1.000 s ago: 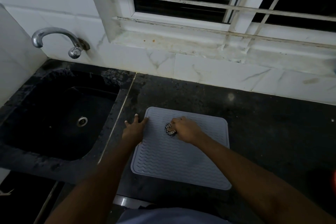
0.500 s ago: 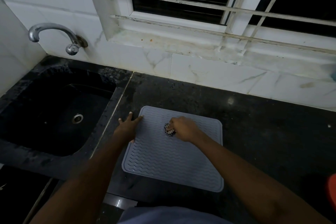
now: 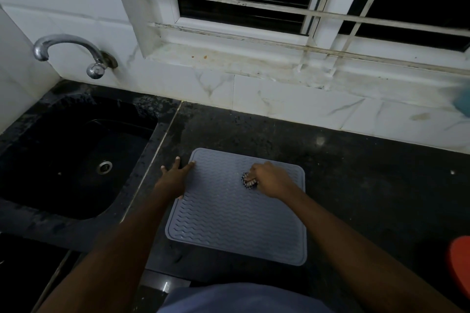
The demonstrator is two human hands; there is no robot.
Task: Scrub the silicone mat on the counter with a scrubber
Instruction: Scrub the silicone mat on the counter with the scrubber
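- The silicone mat [image 3: 236, 211] is a grey, rounded square with a wavy ribbed surface. It lies flat on the dark speckled counter [image 3: 368, 185], just below the middle of the view, and its 6 o'clock edge is close to the counter's front lip.
- The left hand [image 3: 175, 178] is spread wide with straight fingers. It presses down at the mat's 10 o'clock corner, with one fingertip on the mat's rim and the other fingers fanned out on the counter beside it.
- The right hand [image 3: 269, 180] is curled round the scrubber [image 3: 247, 180], a small dark round pad with pale flecks. It holds the scrubber against the mat at about 12 o'clock from the mat's middle.
- The scrubber shows at the 9 o'clock side of that fist, with the fingers wrapped over most of it.
- Both forearms reach in from 6 o'clock, one on each side of the mat.
- A black sink [image 3: 63, 160] is set into the counter at 9 o'clock from the mat, and its metal drain [image 3: 104, 167] is visible in the basin.
- A curved chrome tap [image 3: 68, 53] comes out of the white tiled wall at 10 o'clock, above the sink.
- A barred window [image 3: 254, 7] with a stained sill fills the 12 to 2 o'clock area.
- A red object [image 3: 460, 262] is cut off by the frame at 4 o'clock, and a blurred teal shape [image 3: 463, 104] sits at 3 o'clock. I cannot tell what either one is.
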